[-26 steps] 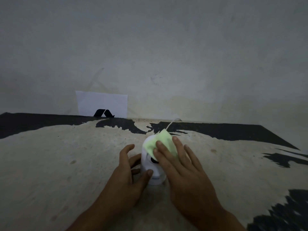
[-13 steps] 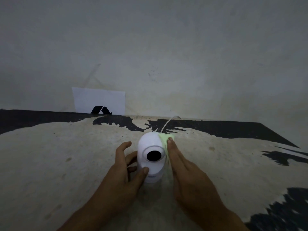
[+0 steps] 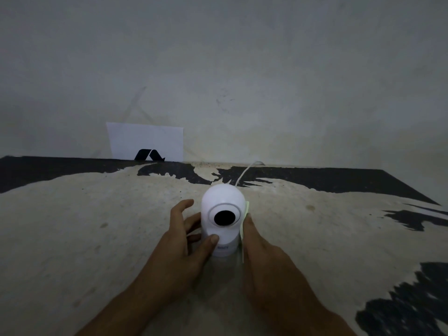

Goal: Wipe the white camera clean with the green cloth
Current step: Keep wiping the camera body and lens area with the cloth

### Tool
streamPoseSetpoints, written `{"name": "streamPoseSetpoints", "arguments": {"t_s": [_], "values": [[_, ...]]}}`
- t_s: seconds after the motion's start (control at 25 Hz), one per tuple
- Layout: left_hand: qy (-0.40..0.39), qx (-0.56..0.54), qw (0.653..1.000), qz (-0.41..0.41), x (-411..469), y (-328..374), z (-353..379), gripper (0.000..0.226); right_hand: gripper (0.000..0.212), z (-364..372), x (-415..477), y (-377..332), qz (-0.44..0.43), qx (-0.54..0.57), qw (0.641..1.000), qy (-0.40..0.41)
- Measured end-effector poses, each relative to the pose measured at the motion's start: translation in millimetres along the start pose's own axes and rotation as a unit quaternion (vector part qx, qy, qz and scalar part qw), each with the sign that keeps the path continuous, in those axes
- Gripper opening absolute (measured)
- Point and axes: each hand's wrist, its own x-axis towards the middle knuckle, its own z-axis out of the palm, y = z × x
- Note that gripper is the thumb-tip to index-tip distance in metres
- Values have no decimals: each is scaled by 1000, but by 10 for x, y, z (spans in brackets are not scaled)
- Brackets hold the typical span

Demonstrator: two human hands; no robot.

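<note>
Left hand (image 3: 180, 247): curled around the base of the camera (image 3: 223, 219), thumb pressed on its lower front, fingers wrapped behind its left side. Right hand (image 3: 264, 260): flat against the camera's right side, pressing the cloth (image 3: 245, 223) to it; only a thin green edge shows between palm and casing. The camera stands upright between both hands on the worn table (image 3: 97, 238), dark lens facing the wearer. Beyond it, a white cable (image 3: 244, 173) runs toward the wall (image 3: 242, 69). Beyond the left hand, a white card (image 3: 145, 141) leans against the wall.
</note>
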Motion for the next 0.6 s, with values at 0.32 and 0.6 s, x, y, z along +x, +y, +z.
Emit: {"name": "streamPoseSetpoints", "arguments": {"t_s": [0.32, 0.6], "values": [[1, 4, 1000, 23, 6, -1, -7, 79, 68, 37, -48, -231, 37, -181, 983, 1], [9, 34, 997, 74, 4, -33, 26, 62, 65, 74, -96, -360, 63, -177, 981, -55]]}}
